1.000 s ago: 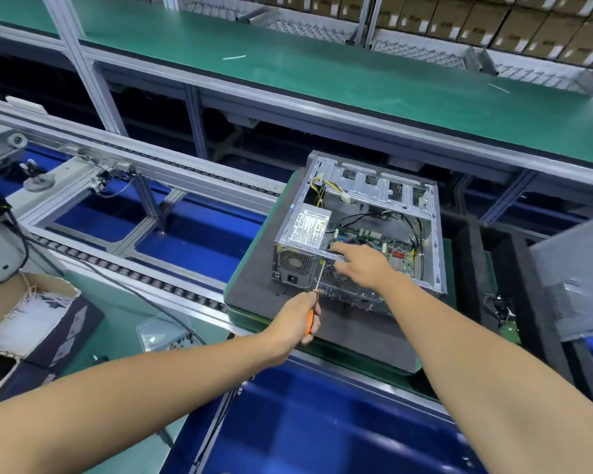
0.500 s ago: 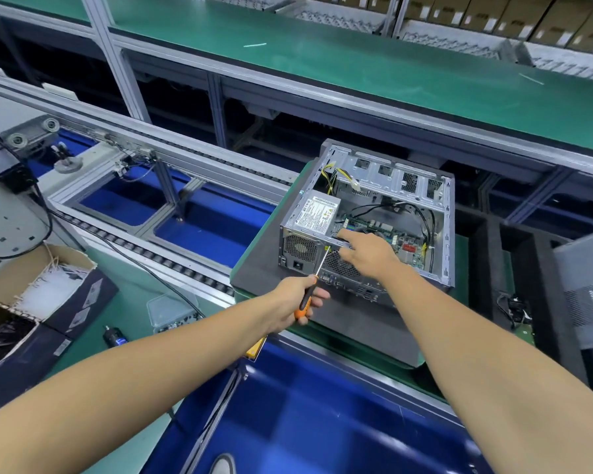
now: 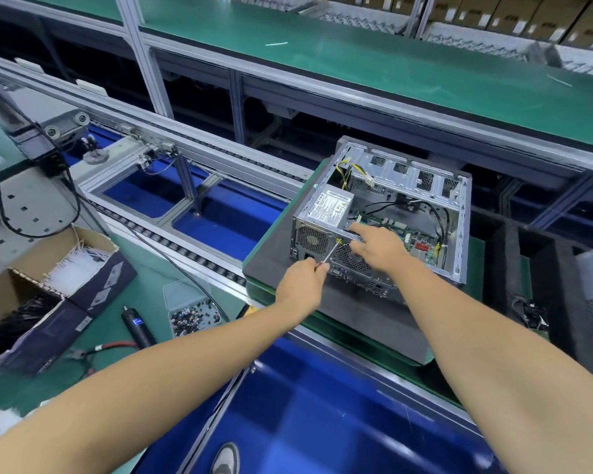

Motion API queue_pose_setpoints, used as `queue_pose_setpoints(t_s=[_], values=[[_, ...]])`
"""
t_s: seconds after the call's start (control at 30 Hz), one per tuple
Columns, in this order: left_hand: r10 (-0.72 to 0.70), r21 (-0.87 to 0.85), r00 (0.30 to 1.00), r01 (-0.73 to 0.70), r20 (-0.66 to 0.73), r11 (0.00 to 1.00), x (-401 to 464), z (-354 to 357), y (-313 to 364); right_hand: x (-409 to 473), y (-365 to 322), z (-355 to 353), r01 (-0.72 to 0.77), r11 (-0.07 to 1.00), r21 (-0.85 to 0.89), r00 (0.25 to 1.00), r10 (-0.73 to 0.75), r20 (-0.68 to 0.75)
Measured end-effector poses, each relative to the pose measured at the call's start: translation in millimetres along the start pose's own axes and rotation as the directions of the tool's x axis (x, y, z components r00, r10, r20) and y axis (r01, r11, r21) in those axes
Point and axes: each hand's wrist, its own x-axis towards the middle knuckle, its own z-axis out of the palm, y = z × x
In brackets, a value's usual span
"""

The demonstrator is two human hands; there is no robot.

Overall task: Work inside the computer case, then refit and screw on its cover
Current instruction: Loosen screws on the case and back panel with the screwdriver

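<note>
Computer case [image 3: 384, 220] lies open on the foam pad at the table's near edge; left hand [image 3: 302, 285] clenches a screwdriver [image 3: 330, 255], right hand [image 3: 379, 248] points, fingertip pressing the frame. The tip could slip off the screw.

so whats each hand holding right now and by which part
The left hand grips a thin metal-shafted screwdriver by its handle, which the fist hides. The right hand holds nothing; its forefinger points at the open grey metal computer case.
</note>
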Motion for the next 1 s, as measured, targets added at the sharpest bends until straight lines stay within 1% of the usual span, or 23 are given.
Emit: queue_pose_setpoints(t_s=[0.07,0.13,0.2,0.27,0.37,0.43,0.47,0.57,0.7,0.8,0.93,1.0], values=[[0.017,-0.010,1.000,-0.017,-0.004,1.000,1,3,-3,0,0,0,0.003,1.000,-0.015,1.000,-0.003,0.000],[0.027,-0.105,0.999,-0.022,0.046,0.994,1,7,-12,1,0,-1,0.014,1.000,-0.022,1.000,-0.014,0.008],[0.013,-0.214,0.997,0.003,0.077,0.977,-6,11,-35,1,1,-2,0.016,1.000,-0.017,1.000,-0.015,0.017],[-0.034,-0.251,0.999,0.042,0.038,0.967,-14,16,-70,2,2,-1,0.011,1.000,-0.016,1.000,-0.011,0.023],[-0.106,-0.266,0.986,0.068,-0.131,0.962,-3,16,-110,4,3,1,0.019,0.999,-0.050,0.999,-0.017,0.029],[-0.115,-0.238,0.970,0.062,-0.215,0.969,19,10,-112,6,4,2,0.030,0.997,-0.069,0.999,-0.029,0.025],[-0.096,-0.218,0.967,0.044,-0.237,0.975,32,7,-108,7,5,2,0.034,0.997,-0.070,0.999,-0.033,0.023],[-0.025,-0.211,0.972,-0.026,-0.235,0.977,62,13,-99,8,7,4,0.028,0.997,-0.066,1.000,-0.027,0.016],[-0.033,-0.188,0.972,-0.012,-0.231,0.982,80,29,-98,8,10,6,0.015,0.996,-0.085,1.000,-0.014,0.012],[-0.025,-0.224,0.969,-0.032,-0.247,0.974,85,36,-104,7,9,5,0.008,0.996,-0.091,1.000,-0.006,0.018],[-0.005,-0.193,0.976,-0.038,-0.216,0.981,87,37,-109,4,4,2,-0.012,0.996,-0.092,1.000,0.014,0.028],[-0.014,-0.217,0.977,-0.033,-0.215,0.976,87,37,-112,3,3,2,-0.016,0.996,-0.092,1.000,0.018,0.021]])
